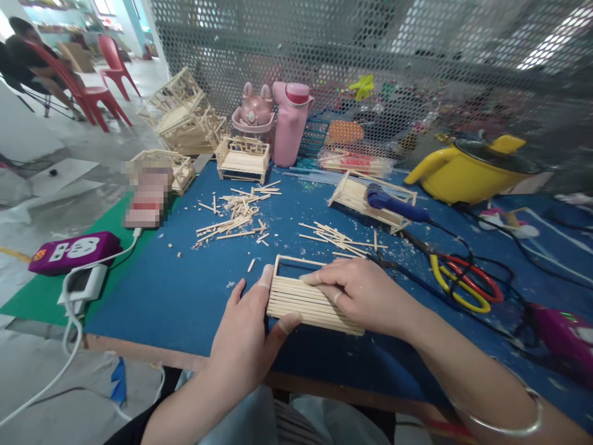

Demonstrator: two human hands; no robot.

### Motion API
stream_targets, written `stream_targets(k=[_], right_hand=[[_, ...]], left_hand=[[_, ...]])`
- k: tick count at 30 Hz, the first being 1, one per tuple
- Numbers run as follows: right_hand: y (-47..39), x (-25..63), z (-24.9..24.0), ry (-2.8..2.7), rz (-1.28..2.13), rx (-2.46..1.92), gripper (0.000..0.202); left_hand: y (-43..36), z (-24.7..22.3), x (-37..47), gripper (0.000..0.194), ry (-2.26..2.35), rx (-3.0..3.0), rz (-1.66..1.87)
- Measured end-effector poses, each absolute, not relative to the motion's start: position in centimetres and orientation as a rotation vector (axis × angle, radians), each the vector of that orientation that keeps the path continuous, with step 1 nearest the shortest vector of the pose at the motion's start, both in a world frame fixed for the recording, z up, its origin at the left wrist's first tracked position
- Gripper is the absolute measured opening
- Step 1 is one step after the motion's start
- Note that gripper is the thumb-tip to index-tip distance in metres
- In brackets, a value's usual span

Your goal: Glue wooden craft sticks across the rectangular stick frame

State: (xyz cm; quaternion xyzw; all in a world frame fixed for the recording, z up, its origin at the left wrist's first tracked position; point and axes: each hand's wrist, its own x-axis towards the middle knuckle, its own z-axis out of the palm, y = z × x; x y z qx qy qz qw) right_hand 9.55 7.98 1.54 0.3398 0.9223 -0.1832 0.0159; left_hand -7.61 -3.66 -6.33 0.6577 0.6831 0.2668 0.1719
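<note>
A small panel of pale wooden sticks, laid side by side on a thin frame with a gap at its far side, lies at the near table edge. My left hand is closed around the panel's left end, thumb along the near edge and a finger at the far left corner. With fingers pressed together, my right hand grips the panel from the right, fingertips by the last stick before the gap. Whether they pinch a separate stick is hidden. Finger covers show on both hands. Just beyond lie loose sticks.
A blue glue gun rests on a small stick-built frame. Scissors with red and yellow handles and cables lie right. Behind are a miniature bench, a pink bottle and a yellow pot. More sticks lie left of centre.
</note>
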Motion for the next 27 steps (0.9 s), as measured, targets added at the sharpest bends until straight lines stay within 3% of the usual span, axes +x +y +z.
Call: stream_targets(k=[12, 27], right_hand=[[6.1, 9.4, 1.4, 2.898, -0.291, 1.171, 0.044], [-0.2, 8.4, -3.5, 3.050, -0.227, 1.585, 0.051]], left_hand=[[-3.7, -6.0, -7.6, 0.059, 1.908, 1.925, 0.774], [-3.7, -6.9, -8.0, 0.061, 1.956, 1.986, 0.763]])
